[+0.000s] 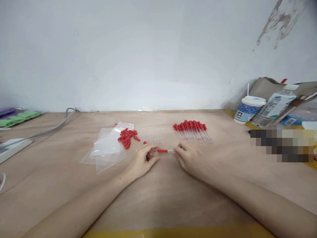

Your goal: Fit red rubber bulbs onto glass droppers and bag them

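Observation:
My left hand [143, 161] and my right hand [187, 156] rest on the brown table [158, 198], both pinching the ends of one dropper with a red bulb [163, 150] held level between them. The left fingers are at the red bulb end, the right fingers at the clear glass end. Just behind the hands lies a row of bare glass tubes [155, 135]. A loose heap of red rubber bulbs [128, 136] lies to the left of them. A bundle of assembled droppers with red bulbs [192, 130] lies to the right.
Clear zip bags [107, 149] are spread at the left of the bulbs. A grey cable [49, 130] and a white power strip [12, 147] sit far left. A lidded cup [249, 109] and plastic bottles [274, 106] stand at the right, against the white wall.

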{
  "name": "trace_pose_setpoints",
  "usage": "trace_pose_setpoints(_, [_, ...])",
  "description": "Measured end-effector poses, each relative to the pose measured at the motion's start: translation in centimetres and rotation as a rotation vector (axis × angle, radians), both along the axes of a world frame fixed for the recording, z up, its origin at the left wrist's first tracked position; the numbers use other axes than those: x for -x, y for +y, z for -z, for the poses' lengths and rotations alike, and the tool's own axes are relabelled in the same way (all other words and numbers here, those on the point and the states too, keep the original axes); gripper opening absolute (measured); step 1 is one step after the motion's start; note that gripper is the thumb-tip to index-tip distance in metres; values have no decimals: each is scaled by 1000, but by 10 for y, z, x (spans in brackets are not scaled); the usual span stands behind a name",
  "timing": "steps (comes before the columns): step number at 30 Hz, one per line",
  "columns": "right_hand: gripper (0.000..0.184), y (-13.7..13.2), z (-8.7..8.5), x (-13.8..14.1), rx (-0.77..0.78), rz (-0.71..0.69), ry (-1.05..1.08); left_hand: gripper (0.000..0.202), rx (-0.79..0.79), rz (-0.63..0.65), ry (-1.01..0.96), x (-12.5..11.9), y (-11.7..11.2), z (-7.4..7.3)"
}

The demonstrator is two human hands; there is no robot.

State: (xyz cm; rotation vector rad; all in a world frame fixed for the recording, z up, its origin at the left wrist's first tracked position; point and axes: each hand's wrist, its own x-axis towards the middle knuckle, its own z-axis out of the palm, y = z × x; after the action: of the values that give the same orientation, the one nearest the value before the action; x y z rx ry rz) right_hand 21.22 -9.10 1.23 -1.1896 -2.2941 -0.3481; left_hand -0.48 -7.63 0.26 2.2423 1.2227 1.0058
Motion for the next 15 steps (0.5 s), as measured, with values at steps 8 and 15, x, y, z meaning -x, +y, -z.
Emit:
trace_pose_setpoints(8, [28, 64, -24, -23, 222, 470, 185, 11, 74, 61, 111, 1, 2, -4])
trace_pose_setpoints(15, [36, 88, -10, -16, 246, 659, 175, 12, 66, 92, 119, 3, 2, -4])
